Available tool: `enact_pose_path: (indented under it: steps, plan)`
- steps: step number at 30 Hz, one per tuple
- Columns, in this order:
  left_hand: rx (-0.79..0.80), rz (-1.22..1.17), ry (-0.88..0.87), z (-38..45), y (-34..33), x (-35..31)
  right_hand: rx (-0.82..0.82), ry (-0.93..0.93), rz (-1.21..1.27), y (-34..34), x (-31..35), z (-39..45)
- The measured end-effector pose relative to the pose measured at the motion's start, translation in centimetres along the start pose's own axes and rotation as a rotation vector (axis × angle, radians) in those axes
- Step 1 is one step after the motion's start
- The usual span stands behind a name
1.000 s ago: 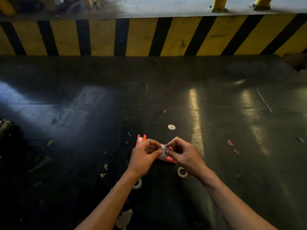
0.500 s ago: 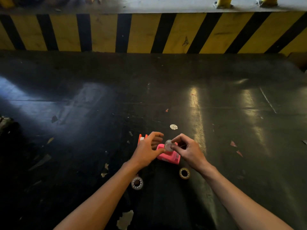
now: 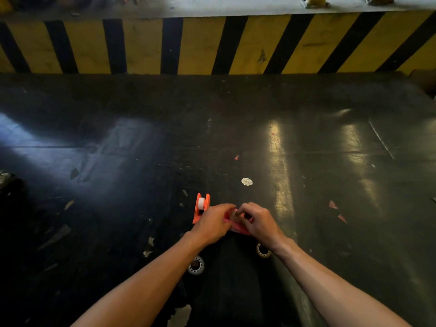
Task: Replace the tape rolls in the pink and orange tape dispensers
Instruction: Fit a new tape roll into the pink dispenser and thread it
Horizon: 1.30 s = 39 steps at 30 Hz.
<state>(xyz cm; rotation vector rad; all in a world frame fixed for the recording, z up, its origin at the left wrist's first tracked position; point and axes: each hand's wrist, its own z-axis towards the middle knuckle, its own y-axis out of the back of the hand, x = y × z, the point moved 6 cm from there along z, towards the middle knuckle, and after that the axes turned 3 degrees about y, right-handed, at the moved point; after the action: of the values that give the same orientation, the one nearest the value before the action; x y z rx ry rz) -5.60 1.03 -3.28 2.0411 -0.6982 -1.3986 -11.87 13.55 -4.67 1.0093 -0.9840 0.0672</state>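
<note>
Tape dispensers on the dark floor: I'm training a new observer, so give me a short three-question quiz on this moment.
1. True or false: the orange dispenser has a white roll seated in it.
2. Which dispenser are the left hand and right hand working on? A) orange B) pink C) neither
3. How many loose tape rolls lie on the floor near the wrists?

Key: 1. True. 2. B, the pink dispenser, which sits between both hands. 3. Two: a white-rimmed roll by the left forearm and a yellowish roll by the right wrist.
</note>
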Motion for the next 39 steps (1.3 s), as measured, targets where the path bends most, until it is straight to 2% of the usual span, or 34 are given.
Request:
enact_pose_path:
  steps: [4,15,18,20,24,27,32,36,39]
  plan:
    - [-0.048,-0.010,-0.015,0.0,0.0,0.2,0.039,0.097,-0.061,-0.3,0.2,-0.3]
    - [-0.046,-0.009,0.026,0.5,-0.1,0.8,-0.008,0.135,-0.110,0.2,1.6,-0.6]
    - [-0.045,-0.013,0.027,0.5,0.0,0.7,0.018,0.076,-0.124,0.5,1.4,-0.6]
    - [-0.056,-0.026,0.021,0.5,0.0,0.7,-0.023,0.047,-0.162,0.4,1.2,-0.9]
    - [-0.057,-0.075,0.042,0.5,0.0,0.8,-0.110,-0.188,-0.174,0.0,1.1,-1.1]
    - [-0.045,-0.085,0.063,0.5,-0.2,0.9,-0.175,-0.297,-0.149,-0.3,1.4,-1.2]
    - [-0.067,-0.097,0.073,0.3,-0.2,1.0,-0.212,-0.502,0.189,-1.0,1.5,-1.1]
    - [-0.082,-0.099,0.078,0.2,-0.4,1.2,-0.252,-0.477,0.147,-0.2,1.2,-1.7]
    - [-0.100,-0.101,0.077,0.2,-0.5,1.5,-0.268,-0.562,0.161,1.3,-0.4,-2.9]
